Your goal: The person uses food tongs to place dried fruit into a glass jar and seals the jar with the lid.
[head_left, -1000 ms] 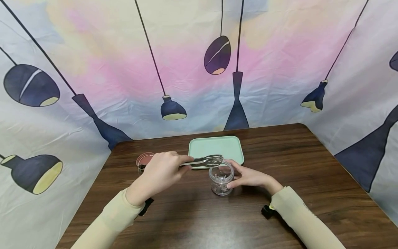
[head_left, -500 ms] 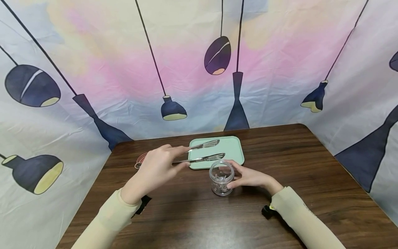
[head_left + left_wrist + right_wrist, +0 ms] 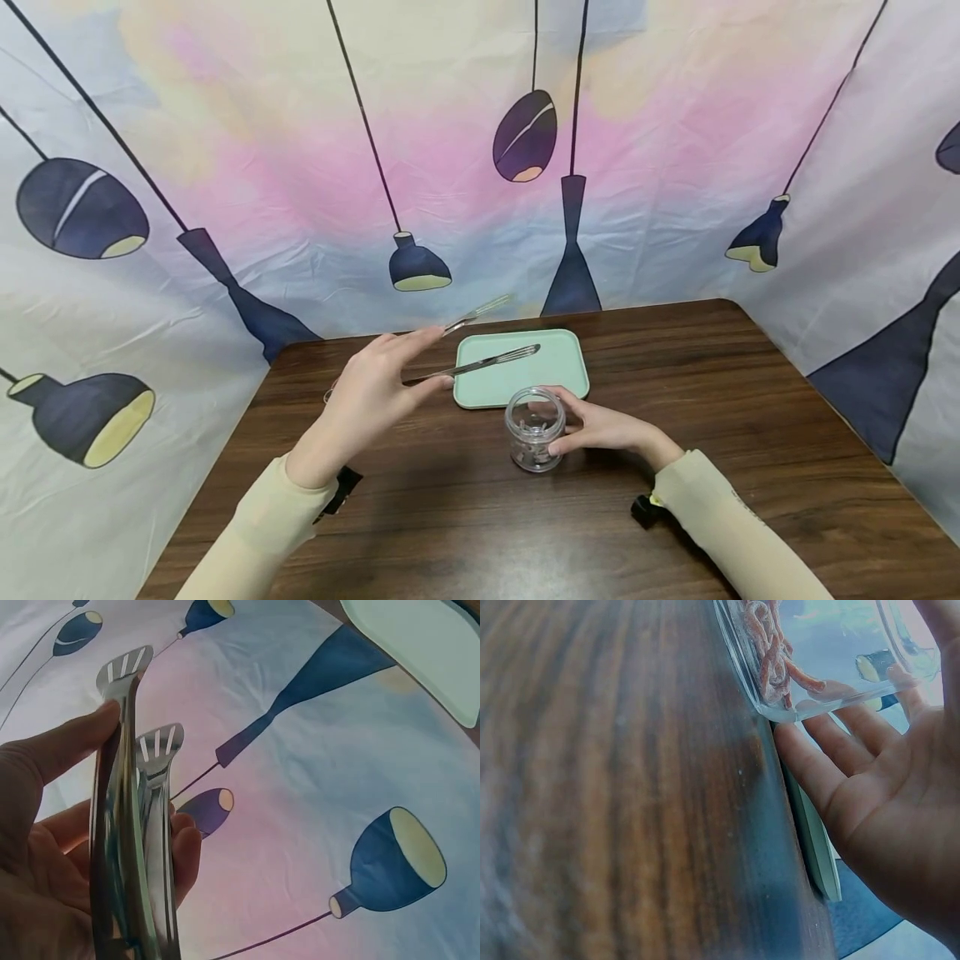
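Note:
My left hand [image 3: 366,398] holds metal tongs [image 3: 491,361] between thumb and fingers, their two slotted ends spread wide apart above the green tray. Nothing lies between the ends of the tongs [image 3: 124,817] in the left wrist view. On the table, in front of the tray, an uncapped clear jar [image 3: 534,454] stands upright. Thumb and fingers of my right hand [image 3: 609,427] hold the jar from its right side. Twisted reddish-brown strands [image 3: 769,652] lie at the bottom of the jar in the right wrist view.
The pale green tray [image 3: 564,367] lies near the back edge of the brown wooden table [image 3: 720,400]. A round edge [image 3: 327,393] peeks out behind my left hand, mostly hidden. A cloth printed with lamps [image 3: 465,150] hangs behind the table.
The tongs have gone from nearly closed over the jar to widely spread, as my left hand rose and moved back, slightly left. Right hand and jar have stayed put.

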Available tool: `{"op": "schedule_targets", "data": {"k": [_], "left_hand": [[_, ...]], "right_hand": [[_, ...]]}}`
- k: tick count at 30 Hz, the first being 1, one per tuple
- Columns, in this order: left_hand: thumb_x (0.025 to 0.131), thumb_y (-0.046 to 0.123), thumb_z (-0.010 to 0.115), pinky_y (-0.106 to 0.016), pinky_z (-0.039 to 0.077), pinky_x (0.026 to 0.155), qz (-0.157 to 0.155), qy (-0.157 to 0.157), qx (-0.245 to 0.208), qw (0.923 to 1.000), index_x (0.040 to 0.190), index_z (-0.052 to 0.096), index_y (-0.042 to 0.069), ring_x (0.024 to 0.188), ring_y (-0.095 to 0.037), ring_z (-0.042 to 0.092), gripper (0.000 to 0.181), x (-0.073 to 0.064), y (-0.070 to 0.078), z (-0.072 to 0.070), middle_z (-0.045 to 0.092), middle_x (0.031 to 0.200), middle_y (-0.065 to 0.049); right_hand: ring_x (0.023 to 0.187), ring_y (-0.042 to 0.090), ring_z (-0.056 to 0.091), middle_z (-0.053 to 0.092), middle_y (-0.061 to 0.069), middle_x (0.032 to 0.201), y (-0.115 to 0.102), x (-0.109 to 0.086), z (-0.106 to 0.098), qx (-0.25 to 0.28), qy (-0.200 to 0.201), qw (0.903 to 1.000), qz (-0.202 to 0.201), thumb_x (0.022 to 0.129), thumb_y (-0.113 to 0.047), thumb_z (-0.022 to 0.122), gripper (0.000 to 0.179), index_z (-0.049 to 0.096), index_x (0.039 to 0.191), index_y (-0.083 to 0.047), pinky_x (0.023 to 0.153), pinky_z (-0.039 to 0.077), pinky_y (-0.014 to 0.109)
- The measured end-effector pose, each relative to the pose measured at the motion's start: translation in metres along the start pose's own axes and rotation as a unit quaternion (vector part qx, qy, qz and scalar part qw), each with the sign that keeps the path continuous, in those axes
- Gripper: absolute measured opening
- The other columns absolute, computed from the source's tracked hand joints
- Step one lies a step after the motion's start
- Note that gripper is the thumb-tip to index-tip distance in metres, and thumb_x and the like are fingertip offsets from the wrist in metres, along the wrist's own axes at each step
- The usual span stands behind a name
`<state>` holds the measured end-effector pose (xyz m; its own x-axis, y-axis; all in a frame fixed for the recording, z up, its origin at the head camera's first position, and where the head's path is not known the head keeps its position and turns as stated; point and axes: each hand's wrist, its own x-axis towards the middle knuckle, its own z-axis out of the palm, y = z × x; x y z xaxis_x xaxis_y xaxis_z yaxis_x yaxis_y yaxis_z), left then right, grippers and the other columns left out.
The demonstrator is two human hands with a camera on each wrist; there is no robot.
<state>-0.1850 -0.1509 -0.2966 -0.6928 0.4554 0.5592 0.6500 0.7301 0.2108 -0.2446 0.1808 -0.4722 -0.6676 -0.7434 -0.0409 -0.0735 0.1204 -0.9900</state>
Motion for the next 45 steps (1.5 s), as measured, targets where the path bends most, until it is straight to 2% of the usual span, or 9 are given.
{"op": "schedule_targets", "data": {"k": [5, 7, 10, 12, 17, 22, 31, 36, 45], "left_hand": [[0.083, 0.025, 0.086, -0.048, 0.049, 0.096, -0.033, 0.016, -0.027, 0.9990, 0.137, 0.064, 0.009, 0.116, -0.031, 0.063, 0.060, 0.002, -0.009, 0.004, 0.067, 0.127, -0.012], [0.084, 0.023, 0.085, -0.045, 0.051, 0.086, -0.050, 0.027, -0.036, 0.9977, 0.136, 0.063, 0.008, 0.101, -0.029, 0.065, 0.058, 0.003, -0.013, 0.006, 0.068, 0.119, -0.013], [0.085, 0.021, 0.084, -0.040, 0.048, 0.071, -0.075, 0.047, -0.046, 0.9950, 0.135, 0.063, 0.007, 0.079, -0.023, 0.059, 0.056, 0.003, -0.020, 0.007, 0.065, 0.103, -0.011], [0.085, 0.021, 0.084, -0.038, 0.044, 0.067, -0.093, 0.060, -0.049, 0.9926, 0.134, 0.063, 0.006, 0.074, -0.022, 0.054, 0.055, 0.004, -0.024, 0.008, 0.063, 0.099, -0.010], [0.086, 0.029, 0.083, -0.043, 0.049, 0.072, -0.139, 0.084, -0.060, 0.9850, 0.135, 0.062, 0.005, 0.089, -0.030, 0.064, 0.058, 0.008, -0.035, 0.012, 0.067, 0.108, -0.015], [0.086, 0.032, 0.083, -0.047, 0.051, 0.076, -0.168, 0.090, -0.070, 0.9792, 0.136, 0.060, 0.004, 0.100, -0.033, 0.064, 0.063, 0.008, -0.045, 0.017, 0.066, 0.117, -0.017], [0.086, 0.039, 0.082, -0.049, 0.052, 0.079, -0.208, 0.104, -0.091, 0.9682, 0.135, 0.060, 0.004, 0.100, -0.035, 0.065, 0.064, 0.011, -0.072, 0.042, 0.065, 0.120, -0.016], [0.087, 0.041, 0.080, -0.050, 0.050, 0.080, -0.244, 0.092, -0.093, 0.9610, 0.134, 0.060, 0.002, 0.101, -0.037, 0.062, 0.064, 0.012, -0.090, 0.062, 0.064, 0.120, -0.019], [0.090, 0.041, 0.076, -0.053, 0.049, 0.086, -0.322, 0.015, -0.105, 0.9408, 0.137, 0.056, -0.002, 0.101, -0.040, 0.064, 0.066, 0.013, -0.116, 0.085, 0.068, 0.114, -0.023]], "right_hand": [[0.142, 0.034, 0.040, 0.032, 0.014, 0.160, 0.001, 0.001, -0.001, -0.002, -0.006, 1.0000, -0.007, 0.091, -0.020, 0.078, 0.092, 0.017, 0.160, -0.024, 0.104, 0.044, 0.037], [0.143, 0.034, 0.039, 0.032, 0.014, 0.161, 0.001, 0.001, -0.001, -0.004, -0.009, 0.9999, -0.010, 0.091, -0.020, 0.078, 0.091, 0.018, 0.160, -0.023, 0.105, 0.043, 0.037], [0.143, 0.034, 0.038, 0.031, 0.014, 0.161, 0.000, 0.000, 0.000, -0.005, -0.011, 0.9999, -0.011, 0.092, -0.020, 0.077, 0.090, 0.018, 0.160, -0.024, 0.104, 0.043, 0.037], [0.143, 0.035, 0.038, 0.030, 0.014, 0.161, -0.001, -0.001, 0.000, -0.006, -0.012, 0.9999, -0.009, 0.092, -0.020, 0.077, 0.090, 0.018, 0.160, -0.024, 0.104, 0.044, 0.037], [0.143, 0.035, 0.038, 0.030, 0.013, 0.162, -0.001, -0.002, 0.001, -0.008, -0.009, 0.9999, -0.005, 0.092, -0.021, 0.077, 0.089, 0.018, 0.160, -0.024, 0.104, 0.043, 0.036], [0.142, 0.034, 0.040, 0.031, 0.013, 0.161, 0.000, -0.002, 0.002, -0.009, -0.007, 0.9999, -0.003, 0.092, -0.021, 0.077, 0.089, 0.019, 0.159, -0.025, 0.103, 0.043, 0.034], [0.142, 0.036, 0.039, 0.030, 0.015, 0.161, 0.001, -0.003, 0.000, -0.006, -0.002, 1.0000, -0.002, 0.091, -0.019, 0.077, 0.091, 0.017, 0.160, -0.022, 0.102, 0.045, 0.034], [0.143, 0.036, 0.038, 0.029, 0.014, 0.162, 0.001, -0.003, 0.000, -0.012, -0.005, 0.9999, -0.003, 0.092, -0.019, 0.077, 0.090, 0.017, 0.160, -0.022, 0.103, 0.043, 0.034], [0.144, 0.033, 0.036, 0.029, 0.013, 0.162, -0.001, -0.001, 0.001, -0.013, -0.009, 0.9999, -0.007, 0.092, -0.022, 0.077, 0.087, 0.021, 0.159, -0.026, 0.106, 0.041, 0.035]]}}
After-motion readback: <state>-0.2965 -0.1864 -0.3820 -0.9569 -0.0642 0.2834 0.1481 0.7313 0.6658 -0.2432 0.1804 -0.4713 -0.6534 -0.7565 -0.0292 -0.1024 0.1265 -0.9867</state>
